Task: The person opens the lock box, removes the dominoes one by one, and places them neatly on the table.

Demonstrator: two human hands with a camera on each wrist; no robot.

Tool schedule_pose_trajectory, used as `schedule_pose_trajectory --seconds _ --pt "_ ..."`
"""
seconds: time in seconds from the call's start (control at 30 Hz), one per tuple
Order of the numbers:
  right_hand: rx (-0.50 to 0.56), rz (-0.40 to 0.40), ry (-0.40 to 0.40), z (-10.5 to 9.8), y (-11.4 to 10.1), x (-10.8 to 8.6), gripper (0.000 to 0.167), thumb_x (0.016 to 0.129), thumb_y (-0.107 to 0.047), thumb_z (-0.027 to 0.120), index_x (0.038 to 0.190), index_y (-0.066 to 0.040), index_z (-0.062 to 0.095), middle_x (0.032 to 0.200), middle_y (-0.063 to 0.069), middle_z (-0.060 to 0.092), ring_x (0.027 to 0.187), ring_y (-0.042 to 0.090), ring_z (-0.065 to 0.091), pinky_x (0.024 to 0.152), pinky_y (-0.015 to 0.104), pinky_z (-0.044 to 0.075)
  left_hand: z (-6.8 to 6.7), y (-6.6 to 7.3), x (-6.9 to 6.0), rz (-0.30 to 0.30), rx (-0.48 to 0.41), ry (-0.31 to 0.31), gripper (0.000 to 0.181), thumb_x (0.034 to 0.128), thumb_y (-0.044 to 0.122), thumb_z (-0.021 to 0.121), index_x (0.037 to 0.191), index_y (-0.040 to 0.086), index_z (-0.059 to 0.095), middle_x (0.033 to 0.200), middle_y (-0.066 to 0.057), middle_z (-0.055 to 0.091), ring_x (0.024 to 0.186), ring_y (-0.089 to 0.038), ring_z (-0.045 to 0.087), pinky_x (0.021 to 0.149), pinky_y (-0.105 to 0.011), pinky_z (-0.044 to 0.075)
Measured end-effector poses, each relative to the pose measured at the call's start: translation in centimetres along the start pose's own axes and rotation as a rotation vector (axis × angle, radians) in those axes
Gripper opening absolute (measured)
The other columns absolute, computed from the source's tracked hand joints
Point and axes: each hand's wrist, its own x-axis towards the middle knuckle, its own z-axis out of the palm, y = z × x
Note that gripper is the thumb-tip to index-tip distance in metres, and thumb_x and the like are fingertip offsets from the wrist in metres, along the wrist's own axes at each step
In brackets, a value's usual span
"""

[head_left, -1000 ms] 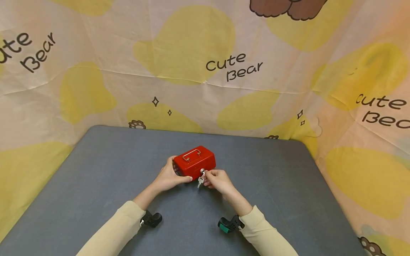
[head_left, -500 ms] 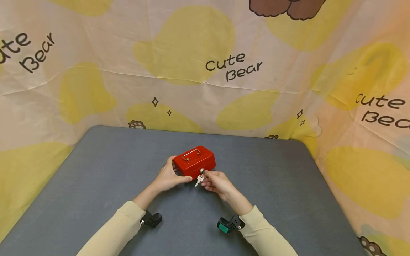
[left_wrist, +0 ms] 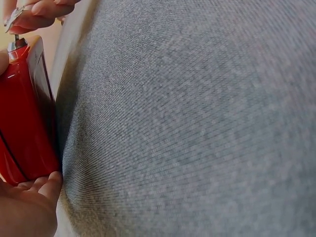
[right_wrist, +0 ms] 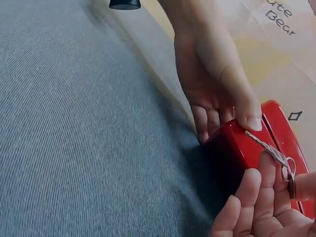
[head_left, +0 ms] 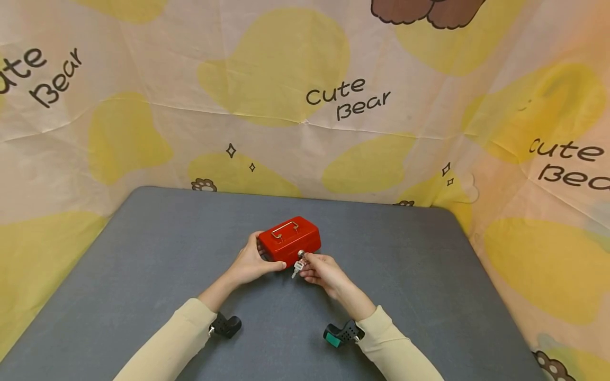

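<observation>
A red metal cash box [head_left: 289,241] with a wire handle on its lid sits on the grey table, lid down. My left hand [head_left: 252,263] grips its left end, the thumb on the front face, as the right wrist view also shows. At the round lock [head_left: 301,254] on the front, my right hand [head_left: 328,272] pinches a key between thumb and index finger; the fingers mostly hide that key. A second key [right_wrist: 266,146] hangs from the same ring [right_wrist: 289,170], over the other fingers of the right hand. In the left wrist view, a thin shaft stands in the lock [left_wrist: 18,44].
The grey table [head_left: 405,275] reaches out on every side of the box. Behind it hangs a patterned cloth [head_left: 286,69] with yellow patches and lettering. Black wrist cameras sit on the left wrist [head_left: 226,326] and the right wrist [head_left: 342,333].
The hanging key has swung to the left and then slightly back, as the right fingers turned a little at the lock. The box and left hand have stayed in place.
</observation>
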Motion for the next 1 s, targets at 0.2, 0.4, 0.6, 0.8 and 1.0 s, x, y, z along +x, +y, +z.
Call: schedule_pose_trajectory --seconds 0.2,0.4,0.6,0.8,1.0 --pt "-0.039 0.011 -0.016 -0.3 -0.3 -0.3 0.025 0.095 -0.025 0.046 0.088 -0.004 0.059 0.069 -0.001 0.056 0.063 0.008 0.057 0.061 0.019 0.05 -0.1 0.1 -0.1 0.0 -0.005 -0.003 0.094 0.0633 0.03 0.084 0.133 0.005 0.026 0.128 -0.015 0.049 0.113 -0.026 0.055 0.094 -0.04 0.045" --pt "-0.097 0.012 -0.023 -0.6 -0.5 -0.3 0.028 0.095 -0.027 0.047 0.091 -0.002 0.06 0.071 -0.001 0.056 0.066 0.008 0.058 0.062 0.02 0.05 -0.1 0.1 -0.1 -0.004 0.001 -0.003 0.094 0.0633 0.031 0.084 0.133 0.006 0.026 0.128 -0.014 0.049 0.114 -0.026 0.055 0.094 -0.04 0.045" --pt "-0.161 -0.013 -0.043 -1.0 -0.6 -0.3 0.031 0.096 -0.028 0.045 0.099 0.0 0.058 0.077 0.001 0.058 0.071 0.01 0.06 0.067 0.024 0.051 0.0 0.1 -0.1 -0.005 0.007 -0.006 0.095 0.0636 0.033 0.084 0.134 0.005 0.026 0.129 -0.014 0.048 0.114 -0.026 0.054 0.094 -0.04 0.045" --pt "-0.251 -0.052 -0.025 -1.4 -0.8 -0.4 0.031 0.096 -0.025 0.047 0.1 0.003 0.06 0.087 0.009 0.065 0.071 0.01 0.061 0.069 0.027 0.053 0.1 0.1 -0.1 -0.008 0.01 -0.005 0.096 0.0631 0.035 0.084 0.134 0.006 0.026 0.129 -0.014 0.048 0.113 -0.026 0.054 0.094 -0.04 0.046" --pt "-0.323 -0.109 0.043 -2.2 -1.1 -0.4 0.024 0.093 -0.022 0.053 0.097 0.0 0.061 0.097 0.016 0.066 0.08 0.021 0.062 0.073 0.032 0.053 0.1 0.0 0.0 -0.011 0.005 -0.006 0.096 0.0636 0.034 0.084 0.134 0.005 0.025 0.13 -0.014 0.048 0.114 -0.026 0.054 0.094 -0.04 0.045"
